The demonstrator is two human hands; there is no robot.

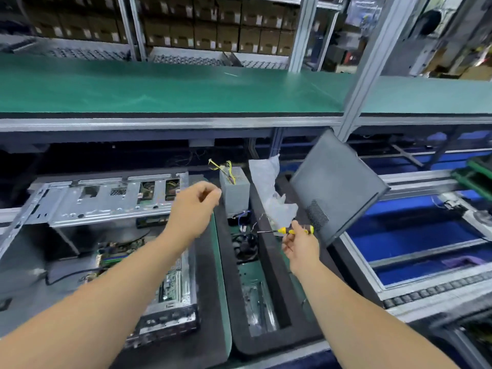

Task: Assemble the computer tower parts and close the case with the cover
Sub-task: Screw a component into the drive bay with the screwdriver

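One open computer case (pixel 111 235), one cover panel (pixel 335 187), one screwdriver (pixel 292 230), one power supply (pixel 234 193) (wires sprouting), two hands.

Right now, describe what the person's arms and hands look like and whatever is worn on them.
Both forearms are bare as far as the picture shows: no sleeve reaches into view on either arm. The left hand and the right hand wear no gloves. No watch, wrist strap, ring or bandage can be made out on either, though the hands are slightly blurred. No cables or markings run along the arms.
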